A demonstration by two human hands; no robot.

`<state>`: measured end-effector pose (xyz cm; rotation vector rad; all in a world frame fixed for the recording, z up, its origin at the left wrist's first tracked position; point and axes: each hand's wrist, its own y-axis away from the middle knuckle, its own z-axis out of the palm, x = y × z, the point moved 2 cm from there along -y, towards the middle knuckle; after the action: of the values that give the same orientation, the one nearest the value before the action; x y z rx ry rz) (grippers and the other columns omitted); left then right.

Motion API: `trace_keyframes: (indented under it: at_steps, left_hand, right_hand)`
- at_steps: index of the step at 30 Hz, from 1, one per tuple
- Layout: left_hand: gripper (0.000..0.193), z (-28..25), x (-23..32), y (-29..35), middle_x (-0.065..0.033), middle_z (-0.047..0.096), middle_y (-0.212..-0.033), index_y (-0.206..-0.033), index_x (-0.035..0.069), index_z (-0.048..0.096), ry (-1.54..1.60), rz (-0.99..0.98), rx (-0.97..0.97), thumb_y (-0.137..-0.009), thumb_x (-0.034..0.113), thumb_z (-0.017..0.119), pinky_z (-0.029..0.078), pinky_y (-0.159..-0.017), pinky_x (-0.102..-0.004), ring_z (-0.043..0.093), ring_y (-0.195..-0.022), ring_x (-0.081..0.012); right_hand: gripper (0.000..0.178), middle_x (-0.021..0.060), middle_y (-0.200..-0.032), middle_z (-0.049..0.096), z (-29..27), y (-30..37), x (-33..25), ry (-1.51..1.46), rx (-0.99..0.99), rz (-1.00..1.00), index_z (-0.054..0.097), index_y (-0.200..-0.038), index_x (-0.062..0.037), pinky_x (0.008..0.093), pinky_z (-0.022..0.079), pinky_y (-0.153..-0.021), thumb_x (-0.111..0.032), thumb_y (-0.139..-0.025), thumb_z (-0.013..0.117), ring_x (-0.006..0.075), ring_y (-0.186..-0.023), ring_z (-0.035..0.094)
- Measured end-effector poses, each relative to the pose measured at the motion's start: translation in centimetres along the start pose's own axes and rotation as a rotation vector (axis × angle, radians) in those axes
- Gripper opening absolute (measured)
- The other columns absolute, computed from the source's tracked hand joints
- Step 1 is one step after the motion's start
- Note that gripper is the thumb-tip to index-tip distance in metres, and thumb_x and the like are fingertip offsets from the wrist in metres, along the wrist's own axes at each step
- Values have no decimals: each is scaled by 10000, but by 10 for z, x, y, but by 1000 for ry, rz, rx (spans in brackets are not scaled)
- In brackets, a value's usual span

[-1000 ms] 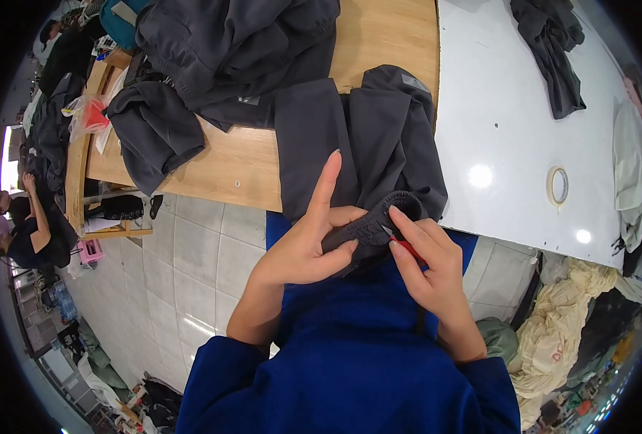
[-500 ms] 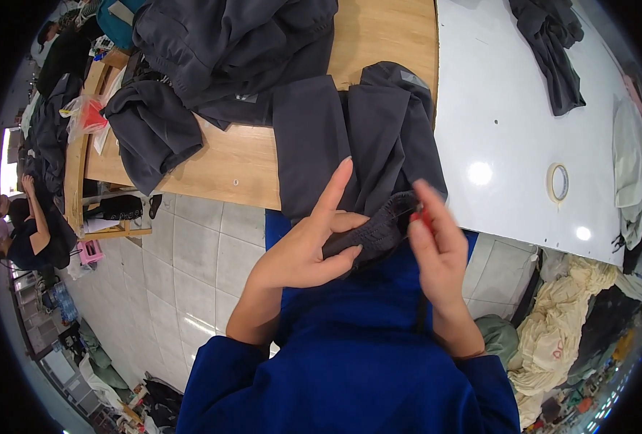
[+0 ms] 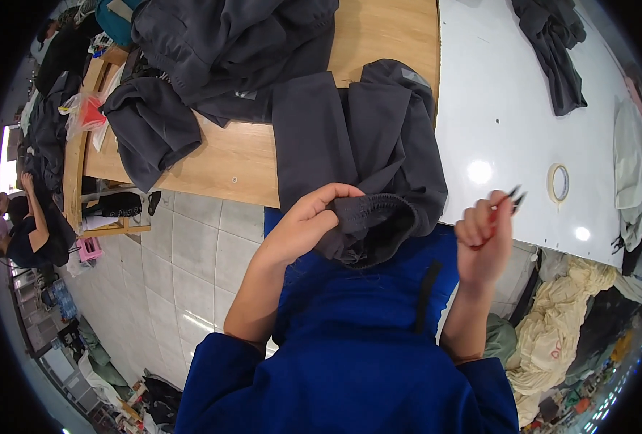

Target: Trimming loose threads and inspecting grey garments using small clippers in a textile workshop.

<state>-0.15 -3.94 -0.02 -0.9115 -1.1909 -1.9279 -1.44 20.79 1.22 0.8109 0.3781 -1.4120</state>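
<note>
A dark grey garment point(image 3: 393, 152) hangs over the table's near edge toward my lap. Its gathered, stitched opening point(image 3: 368, 204) faces up in front of me. My left hand point(image 3: 296, 230) is closed on the left side of that opening, thumb and fingers pinching the cloth. Off to the right, my right hand point(image 3: 484, 242) is raised clear of the garment. Its fingers wrap red-handled thread snips point(image 3: 515, 200), whose two dark pointed blades stick out above the thumb, slightly apart. Most of the handle is hidden in the fist.
A heap of dark grey garments point(image 3: 227, 50) covers the far left of the wooden table point(image 3: 252, 170). On the white tabletop point(image 3: 473, 130) lie a tape roll point(image 3: 558, 183) and another dark garment point(image 3: 552, 61). Cream cloth point(image 3: 552, 340) is piled at lower right. Another person point(image 3: 35, 224) works far left.
My right hand has moved away from the opening, up and right, with the snips. My left index finger, earlier stretched out, has folded onto the cloth, and the opening now shows wider.
</note>
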Motion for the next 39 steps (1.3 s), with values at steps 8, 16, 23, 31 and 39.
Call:
trace_keyframes:
  at_steps: [8, 16, 23, 31, 39]
  left_hand:
    - [276, -7, -1, 1, -24, 596, -969, -1127, -7, 544, -98, 17, -23, -870, 91, 571, 439, -738, -184, 536, -843, -47]
    - [259, -12, 12, 3, -156, 605, -1000, -763, -5, 615, -358, 495, -507, -825, 245, 646, 425, -778, -277, 562, -888, -223]
    - [142, -7, -4, -3, -272, 484, -1259, -818, 10, 531, 544, 290, -153, -889, 131, 511, 431, -857, -246, 569, -995, -165]
    - [205, 4, -2, -8, -293, 385, -1333, -896, -13, 547, 684, 451, -71, -867, 188, 517, 443, -942, -369, 529, -1126, -306]
    - [312, 10, -2, -7, -277, 386, -1341, -1046, -74, 539, 578, 529, -87, -875, 184, 498, 431, -958, -374, 513, -1148, -307]
  right_hand:
    - [279, 56, -571, 531, 3, 9, 62, 1329, -116, -286, 632, -1029, -52, 201, 421, -536, -117, -766, 696, 78, -520, 492]
    - [141, -42, -610, 475, -4, -7, 19, 187, -484, 634, 600, -908, 13, 193, 276, -447, -89, -816, 633, 37, -480, 379]
    - [265, -48, -713, 444, 31, -14, 29, 665, -160, -8, 535, -1120, -6, 158, 292, -557, -93, -873, 572, 19, -615, 377]
    - [373, 151, -923, 599, 65, 30, 35, 1149, -409, -408, 521, -1138, 10, 253, 476, -639, -11, -785, 637, 205, -697, 602]
    - [378, 118, -816, 601, 64, 27, 33, 1213, -372, -530, 560, -1110, -1, 243, 457, -575, 13, -747, 664, 197, -648, 590]
